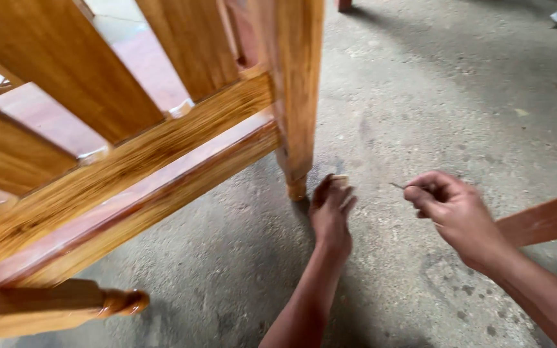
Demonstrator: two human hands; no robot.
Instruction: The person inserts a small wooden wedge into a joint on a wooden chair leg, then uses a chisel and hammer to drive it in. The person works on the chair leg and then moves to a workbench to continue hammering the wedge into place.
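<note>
My left hand [330,212] pinches a small wood block [339,180] just beside the leg's foot [296,188]. My right hand [449,209], farther right, grips a thin nail [398,185] pointing left toward it.

Floor [420,96]: grey concrete, stained and speckled.
Bears: varnished wooden frame's turned leg [296,183]; reddish wooden plank [546,219] at right edge.

The left hand [331,209] reaches down to the concrete floor [433,90], pinching a small pale block [339,178] just beside the foot of a varnished wooden leg [296,96]. The right hand [449,209] pinches a thin nail [397,185] nearby.
</note>
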